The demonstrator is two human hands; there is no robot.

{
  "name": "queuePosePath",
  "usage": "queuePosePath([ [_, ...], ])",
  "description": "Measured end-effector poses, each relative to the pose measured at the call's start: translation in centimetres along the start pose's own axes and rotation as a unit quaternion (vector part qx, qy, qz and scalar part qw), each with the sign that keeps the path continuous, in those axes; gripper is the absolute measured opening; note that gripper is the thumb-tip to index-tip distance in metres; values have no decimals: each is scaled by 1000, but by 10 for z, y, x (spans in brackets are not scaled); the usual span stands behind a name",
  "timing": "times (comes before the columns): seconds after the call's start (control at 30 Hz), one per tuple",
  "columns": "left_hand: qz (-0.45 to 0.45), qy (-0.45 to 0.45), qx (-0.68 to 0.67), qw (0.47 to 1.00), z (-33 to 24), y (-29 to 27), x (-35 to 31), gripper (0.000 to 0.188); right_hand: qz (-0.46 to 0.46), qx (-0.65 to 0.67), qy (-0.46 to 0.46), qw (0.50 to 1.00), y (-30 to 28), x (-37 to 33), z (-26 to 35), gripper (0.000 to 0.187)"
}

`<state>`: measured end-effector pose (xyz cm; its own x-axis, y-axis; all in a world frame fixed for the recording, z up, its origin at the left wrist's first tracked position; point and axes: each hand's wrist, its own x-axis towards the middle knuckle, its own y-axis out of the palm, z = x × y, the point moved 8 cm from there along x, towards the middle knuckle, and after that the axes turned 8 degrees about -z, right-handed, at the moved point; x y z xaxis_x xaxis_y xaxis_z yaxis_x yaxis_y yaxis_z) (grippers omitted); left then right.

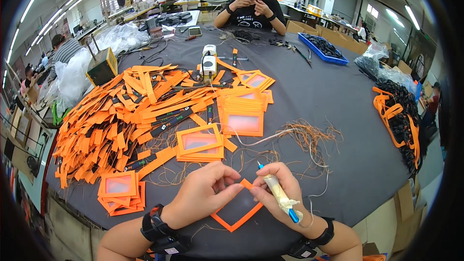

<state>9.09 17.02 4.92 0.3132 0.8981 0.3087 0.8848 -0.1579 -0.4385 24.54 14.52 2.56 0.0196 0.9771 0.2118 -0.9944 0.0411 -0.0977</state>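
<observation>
An orange-bordered rectangular pouch with a clear window (233, 227) is held between my hands near the table's front edge, one corner pointing toward me. My left hand (205, 191) pinches its far corner between thumb and fingertips. With its thumb and forefinger, my right hand (279, 186) grips the same border just right of that corner. Lying across the right palm is a slim blue pen-shaped tool (276, 191), wrapped in pale tape, its thin tip pointing up and away. A thin wire runs by its lower end.
Left of my hands is a large heap of orange straps (111, 121). Stacked pouches (244, 123) lie ahead, near tangled orange threads (309, 135) and a white power adapter (209, 63). A blue tray (323, 48) and black-orange straps (401, 121) are rightward. A person (253, 5) sits opposite.
</observation>
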Motion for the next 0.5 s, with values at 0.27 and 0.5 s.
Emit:
queuePosePath([
  [0.27, -41, 171, 204, 963, -22, 6, -6, 12, 8, -2, 11, 1000, 6, -2, -6, 31],
  [0.5, -85, 73, 99, 989, -4, -3, 2, 11, 11, 74, 78, 994, 6, -3, -8, 29],
])
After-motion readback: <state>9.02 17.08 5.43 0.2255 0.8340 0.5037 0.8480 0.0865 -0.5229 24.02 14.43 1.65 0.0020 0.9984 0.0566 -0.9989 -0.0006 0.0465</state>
